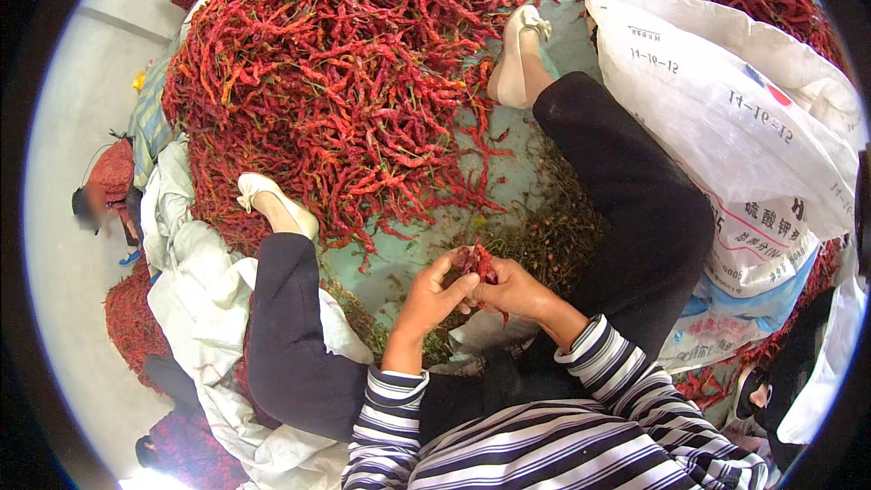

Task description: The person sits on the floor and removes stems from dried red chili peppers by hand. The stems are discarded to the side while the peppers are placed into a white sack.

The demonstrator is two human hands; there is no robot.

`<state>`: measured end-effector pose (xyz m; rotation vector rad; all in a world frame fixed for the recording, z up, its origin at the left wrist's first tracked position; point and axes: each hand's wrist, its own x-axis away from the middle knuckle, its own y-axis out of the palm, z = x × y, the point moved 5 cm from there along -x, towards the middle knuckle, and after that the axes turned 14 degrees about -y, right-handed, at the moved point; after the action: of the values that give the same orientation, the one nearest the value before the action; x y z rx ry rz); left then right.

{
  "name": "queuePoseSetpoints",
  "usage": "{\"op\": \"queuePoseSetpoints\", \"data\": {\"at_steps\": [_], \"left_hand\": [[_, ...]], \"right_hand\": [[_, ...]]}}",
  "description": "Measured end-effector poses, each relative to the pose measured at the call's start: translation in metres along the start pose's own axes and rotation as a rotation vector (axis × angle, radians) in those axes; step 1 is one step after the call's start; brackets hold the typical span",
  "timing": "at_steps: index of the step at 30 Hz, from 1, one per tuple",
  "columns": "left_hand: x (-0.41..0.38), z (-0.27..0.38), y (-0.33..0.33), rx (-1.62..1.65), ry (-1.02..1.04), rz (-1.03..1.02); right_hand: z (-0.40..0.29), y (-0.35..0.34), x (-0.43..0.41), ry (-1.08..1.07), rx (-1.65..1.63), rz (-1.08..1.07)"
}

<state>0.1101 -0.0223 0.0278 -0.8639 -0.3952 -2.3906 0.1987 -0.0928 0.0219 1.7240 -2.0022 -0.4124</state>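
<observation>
My left hand (435, 292) and my right hand (518, 291) meet in front of my lap. Between them is a small bunch of dried red chili peppers (482, 262), and the fingers of both hands are closed on it. One pepper tip pokes out below my right fingers. Past my hands, a large heap of red chili peppers (326, 95) spreads between and beyond my feet. Beneath and beside the hands lies a pile of brownish-green chili stems (551, 224).
A white woven sack (708, 82) with printing stands open at my right. White cloth sacking (197, 299) borders the left side. My pale shoes (520, 61) rest by the heap. Other people are at the far left (112, 184), lower left (184, 449) and lower right (755, 395).
</observation>
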Motion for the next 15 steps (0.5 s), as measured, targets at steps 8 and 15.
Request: {"op": "queuePoseSetpoints", "data": {"at_steps": [8,15], "left_hand": [[-0.034,0.015,-0.022,-0.244,0.120,0.065],[-0.061,0.032,-0.010,-0.452,0.140,0.123]], "right_hand": [[0.015,-0.010,-0.007,0.032,-0.102,0.173],[0.027,-0.025,-0.011,0.132,-0.334,0.460]]}}
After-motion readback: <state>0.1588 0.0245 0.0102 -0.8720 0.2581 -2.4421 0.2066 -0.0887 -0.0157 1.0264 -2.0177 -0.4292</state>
